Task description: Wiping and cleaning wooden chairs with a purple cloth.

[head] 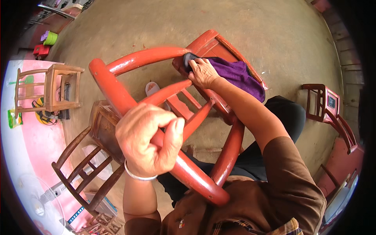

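A red painted wooden chair (202, 189) stands tilted before me, its thick top rail close to my chest. My left hand (149, 138), with a pale bangle at the wrist, is wrapped around that top rail. Lower on the chair, my right hand (204, 72) presses a purple and dark cloth (232, 72) against the base of a back post, where it meets the seat. Most of the cloth drapes over the red seat panel (210, 44). Part of the seat is hidden beneath the cloth and my right forearm.
A worn brown chair (107, 129) is close on the left, with a light wooden chair (63, 88) beyond it. A dark red chair (326, 102) stands at right. At lower left is a fan (41, 202). A green bucket (50, 38) sits at upper left. A slipper (152, 88) shows on the floor.
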Demonstrator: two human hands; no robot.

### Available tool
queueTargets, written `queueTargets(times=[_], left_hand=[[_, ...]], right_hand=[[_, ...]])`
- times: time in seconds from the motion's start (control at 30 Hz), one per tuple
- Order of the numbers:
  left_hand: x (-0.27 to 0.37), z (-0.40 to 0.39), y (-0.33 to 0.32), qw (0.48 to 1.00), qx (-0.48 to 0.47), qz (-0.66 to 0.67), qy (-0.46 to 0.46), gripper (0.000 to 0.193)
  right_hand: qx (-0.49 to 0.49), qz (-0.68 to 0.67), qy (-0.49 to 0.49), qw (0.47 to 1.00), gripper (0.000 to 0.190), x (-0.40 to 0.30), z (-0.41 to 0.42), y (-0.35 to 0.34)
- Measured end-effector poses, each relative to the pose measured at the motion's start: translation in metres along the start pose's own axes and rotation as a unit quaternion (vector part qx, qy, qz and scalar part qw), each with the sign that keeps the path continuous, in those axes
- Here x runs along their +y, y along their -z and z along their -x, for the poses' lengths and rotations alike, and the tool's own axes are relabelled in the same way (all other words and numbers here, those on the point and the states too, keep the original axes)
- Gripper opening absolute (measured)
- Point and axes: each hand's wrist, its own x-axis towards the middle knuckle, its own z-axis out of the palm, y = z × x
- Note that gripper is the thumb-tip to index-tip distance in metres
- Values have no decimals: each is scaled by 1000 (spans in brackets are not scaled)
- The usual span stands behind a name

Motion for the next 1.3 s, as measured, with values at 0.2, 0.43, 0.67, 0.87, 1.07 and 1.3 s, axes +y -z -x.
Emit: queueTargets(times=[0.2, 0.43, 0.67, 0.87, 1.07, 1.3], left_hand=[[1, -3, 2, 1000, -4, -13, -3, 8], [-4, -5, -1, 1000, -16, -4, -16, 8], [-2, -4, 0, 1000, 1, 6, -12, 9], [-4, 1, 0, 1000, 17, 4, -10, 8], [-3, 4, -3, 1000, 16, -5, 12, 7], [-1, 1, -3, 1000, 3, -7, 17, 8]], right_hand=[[-82, 91, 84, 989, 44, 38, -6, 12], [28, 147, -74, 986, 42, 77, -2, 10], [100, 66, -226, 967, 50, 97, -25, 26], [48, -53, -119, 990, 45, 35, -12, -8], [-67, -84, -25, 994, 41, 28, -12, -6], [-16, 111, 21, 993, 51, 59, -1, 7]])
